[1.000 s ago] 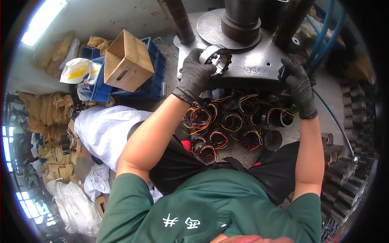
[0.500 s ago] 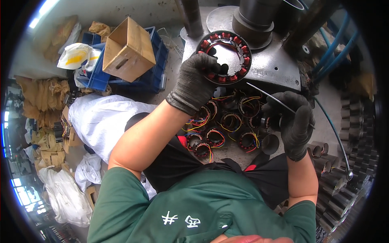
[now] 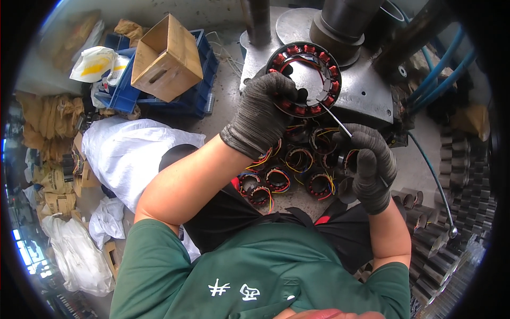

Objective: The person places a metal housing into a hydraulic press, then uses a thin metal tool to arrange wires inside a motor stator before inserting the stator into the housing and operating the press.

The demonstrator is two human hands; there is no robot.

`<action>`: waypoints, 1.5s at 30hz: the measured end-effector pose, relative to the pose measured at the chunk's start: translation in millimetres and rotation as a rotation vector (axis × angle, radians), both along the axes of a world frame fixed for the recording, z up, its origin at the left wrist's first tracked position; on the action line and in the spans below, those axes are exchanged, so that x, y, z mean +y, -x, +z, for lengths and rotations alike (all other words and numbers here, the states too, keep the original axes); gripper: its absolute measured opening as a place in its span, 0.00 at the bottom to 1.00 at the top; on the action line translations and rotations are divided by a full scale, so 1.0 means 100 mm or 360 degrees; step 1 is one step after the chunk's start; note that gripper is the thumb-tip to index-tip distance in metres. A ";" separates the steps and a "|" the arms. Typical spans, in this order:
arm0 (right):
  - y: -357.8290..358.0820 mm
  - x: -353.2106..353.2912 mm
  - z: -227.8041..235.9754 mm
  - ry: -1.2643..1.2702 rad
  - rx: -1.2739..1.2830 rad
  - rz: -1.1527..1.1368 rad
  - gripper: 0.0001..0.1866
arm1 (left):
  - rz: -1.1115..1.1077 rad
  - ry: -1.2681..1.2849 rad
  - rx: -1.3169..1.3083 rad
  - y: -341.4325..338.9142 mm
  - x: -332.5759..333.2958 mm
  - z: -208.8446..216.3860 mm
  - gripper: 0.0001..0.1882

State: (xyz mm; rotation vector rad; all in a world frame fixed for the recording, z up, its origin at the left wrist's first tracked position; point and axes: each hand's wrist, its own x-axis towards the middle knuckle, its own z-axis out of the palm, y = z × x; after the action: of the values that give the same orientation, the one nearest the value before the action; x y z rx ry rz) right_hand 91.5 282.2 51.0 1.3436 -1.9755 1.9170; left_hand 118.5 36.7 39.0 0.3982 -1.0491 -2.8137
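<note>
Gloved person at a heavy metal machine (image 3: 366,98)

On the floor (image 3: 417,165) sit several wired rings (image 3: 320,193). The left grip (image 3: 258,113) clasps the lower left of a copper-wound ring (image 3: 333,72), raised before the machine. The right grip (image 3: 375,169) is curled around a thin metal rod (image 3: 336,119), its tip at the ring's lower inner edge.

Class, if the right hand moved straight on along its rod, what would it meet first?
Most likely the ring of red coils held in the left hand: the rod overlaps its lower right edge in the picture, though depth is unclear.
</note>
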 end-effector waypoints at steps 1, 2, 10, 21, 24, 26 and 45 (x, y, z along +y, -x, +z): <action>0.00 0.00 0.01 -0.0001 0.0004 0.0004 0.15 | 0.0004 -0.0001 0.0004 -0.01 0.02 0.00 0.05; 0.01 0.00 0.02 -0.0097 0.0180 -0.0025 0.14 | 0.0025 0.0053 -0.0012 -0.02 0.03 0.00 0.05; -0.02 0.01 -0.05 -0.0196 0.0024 0.0019 0.12 | -0.0009 -0.0208 -0.0226 -0.05 0.05 0.05 0.07; 0.03 0.04 -0.08 -0.0279 -0.0126 0.0217 0.14 | -0.0125 -0.0353 0.0007 -0.07 0.07 -0.06 0.10; -0.01 0.04 -0.13 0.0246 -0.0911 0.0343 0.17 | -0.0184 -0.0342 -0.0027 -0.06 0.07 -0.09 0.08; 0.00 0.03 -0.16 0.0275 -0.0962 0.0336 0.20 | 0.0038 -0.0041 -0.0003 -0.08 0.09 -0.02 0.08; -0.07 -0.02 -0.13 0.0142 -0.0446 0.0230 0.12 | 0.0000 -0.0133 0.0109 -0.11 0.10 0.10 0.17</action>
State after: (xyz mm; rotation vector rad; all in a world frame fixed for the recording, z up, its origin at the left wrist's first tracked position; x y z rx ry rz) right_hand 98.9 280.6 37.8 1.2883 -1.9234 2.3452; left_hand 129.1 46.8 49.1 0.3069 -0.9208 -2.8559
